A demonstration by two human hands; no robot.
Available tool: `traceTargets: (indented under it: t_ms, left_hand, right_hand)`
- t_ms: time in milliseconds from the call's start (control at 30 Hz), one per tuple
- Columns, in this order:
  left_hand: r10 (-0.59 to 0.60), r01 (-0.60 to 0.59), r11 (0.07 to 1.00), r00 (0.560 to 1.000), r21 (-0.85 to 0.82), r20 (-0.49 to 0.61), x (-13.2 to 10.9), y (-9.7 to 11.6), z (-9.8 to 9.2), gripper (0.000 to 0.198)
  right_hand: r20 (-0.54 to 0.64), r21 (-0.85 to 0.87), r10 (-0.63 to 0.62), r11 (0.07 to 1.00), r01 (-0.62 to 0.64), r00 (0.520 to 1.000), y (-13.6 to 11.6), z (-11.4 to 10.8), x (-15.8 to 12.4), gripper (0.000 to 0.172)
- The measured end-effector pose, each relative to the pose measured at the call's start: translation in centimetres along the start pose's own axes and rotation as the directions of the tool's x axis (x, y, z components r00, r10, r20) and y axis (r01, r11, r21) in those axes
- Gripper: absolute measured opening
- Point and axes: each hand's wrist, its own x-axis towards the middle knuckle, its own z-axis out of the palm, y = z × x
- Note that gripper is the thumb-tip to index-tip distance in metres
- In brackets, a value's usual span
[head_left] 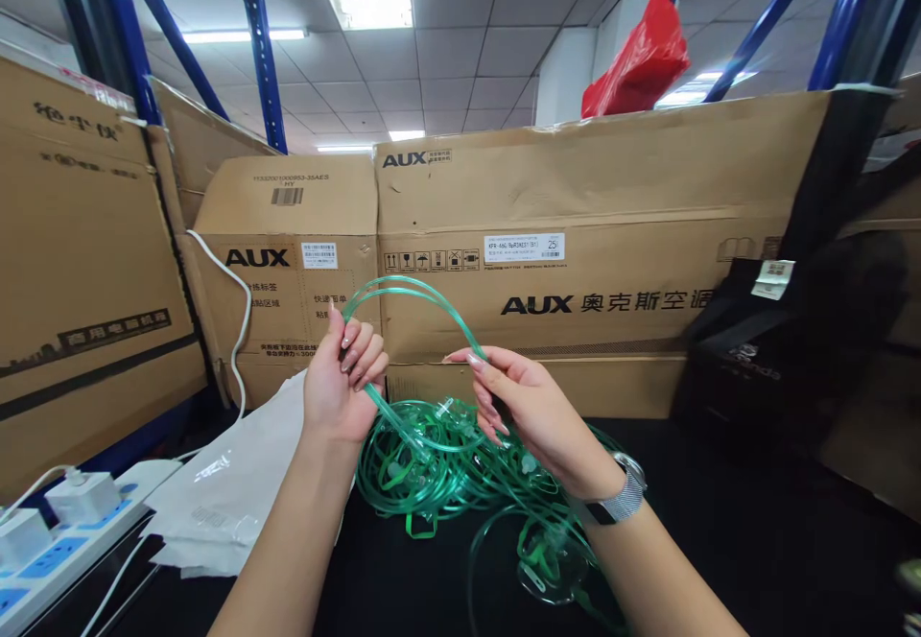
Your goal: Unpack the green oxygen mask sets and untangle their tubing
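My left hand (345, 378) is closed around a loop of clear green plastic tubing (410, 296) that arches up between both hands. My right hand (522, 402) pinches the same tubing at the other end of the arch, thumb and fingers pressed on it; a metal watch sits on that wrist. Below the hands a tangled pile of green tubing (446, 469) lies on the black table (755, 541), with a green mask-like piece (551, 565) near the front.
A stack of white plastic bags (223, 493) lies left of the pile. A white power strip (64, 541) with plugs sits at the front left. Large AUX cardboard boxes (576, 263) wall the back. A black bag (784, 340) stands right.
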Motion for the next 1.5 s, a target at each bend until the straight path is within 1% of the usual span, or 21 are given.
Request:
traceTargets:
  t_ms: [67, 133, 233, 300, 333, 400, 467, 500, 600, 700, 800, 933, 1000, 1100, 1167, 1233, 1300, 1333, 1367, 1433, 1500]
  left_hand:
    - [0.013, -0.013, 1.0, 1.0, -0.006, -0.014, -0.1, -0.3, 0.1, 0.043]
    - [0.039, -0.04, 0.999, 0.998, -0.007, -0.051, -0.2, -1.0, 0.2, 0.043]
    - [0.091, -0.09, 0.996, 0.985, 0.009, -0.15, -0.4, -2.4, 0.3, 0.041]
    - [0.13, -0.126, 0.991, 0.969, 0.033, -0.208, -0.4, -3.1, 0.3, 0.04]
    - [0.161, -0.155, 0.987, 0.96, 0.045, -0.228, -0.4, -3.2, 0.3, 0.039]
    - [0.247, -0.239, 0.969, 0.936, 0.062, -0.251, -0.3, -2.8, 0.2, 0.04]
    - [0.32, -0.316, 0.947, 0.913, 0.056, -0.254, -0.2, -1.5, 0.0, 0.043]
    - [0.339, -0.34, 0.94, 0.907, 0.043, -0.251, -0.2, -0.6, -0.1, 0.044]
    - [0.379, -0.386, 0.923, 0.903, 0.006, -0.204, -0.3, 2.1, -0.7, 0.045]
    - [0.401, -0.407, 0.914, 0.901, -0.001, -0.166, -0.5, 3.2, -0.9, 0.045]
    - [0.389, -0.393, 0.919, 0.907, 0.004, -0.16, -0.7, 2.6, -0.5, 0.045]
    - [0.338, -0.344, 0.939, 0.927, -0.005, -0.163, -1.0, 0.9, 0.5, 0.044]
    - [0.33, -0.335, 0.942, 0.93, -0.001, -0.162, -1.1, 0.4, 0.8, 0.044]
    - [0.355, -0.356, 0.934, 0.922, 0.021, -0.155, -1.3, 0.3, 0.9, 0.044]
    - [0.333, -0.332, 0.943, 0.934, 0.031, -0.129, -1.2, 0.5, 0.8, 0.044]
    - [0.241, -0.238, 0.971, 0.966, 0.035, -0.091, -1.0, 0.7, 0.7, 0.044]
    - [0.143, -0.141, 0.989, 0.987, 0.039, -0.07, -0.8, 0.8, 0.7, 0.044]
    - [0.109, -0.106, 0.993, 0.992, 0.044, -0.07, -0.7, 0.8, 0.6, 0.044]
    - [0.082, -0.078, 0.995, 0.994, 0.055, -0.075, -0.7, 0.7, 0.6, 0.043]
    - [0.027, -0.019, 0.995, 0.996, 0.095, -0.087, -0.6, 0.5, 0.6, 0.042]
    - [-0.034, 0.047, 0.988, 0.995, 0.149, -0.092, -0.6, 0.0, 0.7, 0.041]
  right_hand:
    - [-0.009, 0.024, 0.003, 1.0, -0.003, 1.0, 0.0, -0.4, 0.1, 0.022]
    - [-0.046, 0.097, -0.016, 0.995, 0.021, 0.999, 0.0, -0.5, 0.3, 0.021]
    - [-0.151, 0.21, -0.062, 0.973, 0.094, 0.987, 0.2, -0.4, 0.5, 0.019]
    - [-0.186, 0.231, -0.077, 0.966, 0.12, 0.979, 0.3, -0.3, 0.6, 0.019]
    - [-0.172, 0.22, -0.069, 0.97, 0.107, 0.983, 0.3, -0.3, 0.6, 0.019]
    - [-0.079, 0.15, -0.018, 0.988, 0.03, 0.997, 0.2, -0.4, 0.5, 0.019]
    - [0.042, 0.042, 0.05, 0.998, -0.052, 0.998, -0.1, -0.5, 0.3, 0.018]
    - [0.087, -0.001, 0.071, 0.997, -0.071, 0.994, -0.2, -0.5, 0.2, 0.018]
    - [0.168, -0.048, 0.076, 0.996, -0.069, 0.983, -0.2, -0.2, 0.1, 0.019]
    - [0.22, -0.049, 0.065, 0.997, -0.056, 0.973, 0.2, 0.3, 0.1, 0.019]
    - [0.214, -0.023, 0.069, 0.998, -0.066, 0.974, 0.8, 0.9, 0.2, 0.022]
    - [0.119, 0.067, 0.137, 0.987, -0.146, 0.983, 1.6, 1.7, 0.2, 0.03]
    - [0.093, 0.131, 0.167, 0.975, -0.178, 0.982, 1.9, 2.1, 0.3, 0.028]
    - [0.099, 0.215, 0.242, 0.942, -0.258, 0.965, 2.4, 2.4, 0.4, 0.024]
    - [0.072, 0.27, 0.282, 0.918, -0.291, 0.957, 2.6, 2.4, 0.5, 0.024]
    - [-0.037, 0.294, 0.261, 0.925, -0.24, 0.965, 2.8, 2.1, 0.7, 0.022]
    - [-0.178, 0.276, 0.181, 0.953, -0.127, 0.967, 2.7, 1.8, 0.9, 0.024]
    - [-0.226, 0.273, 0.14, 0.959, -0.075, 0.964, 2.7, 1.6, 1.0, 0.027]
    - [-0.25, 0.287, 0.111, 0.957, -0.036, 0.962, 2.5, 1.4, 1.1, 0.029]
    - [-0.257, 0.375, 0.097, 0.927, 0.007, 0.961, 2.0, 1.0, 1.2, 0.03]
    - [-0.271, 0.483, 0.101, 0.875, 0.045, 0.957, 1.3, 0.7, 1.1, 0.023]
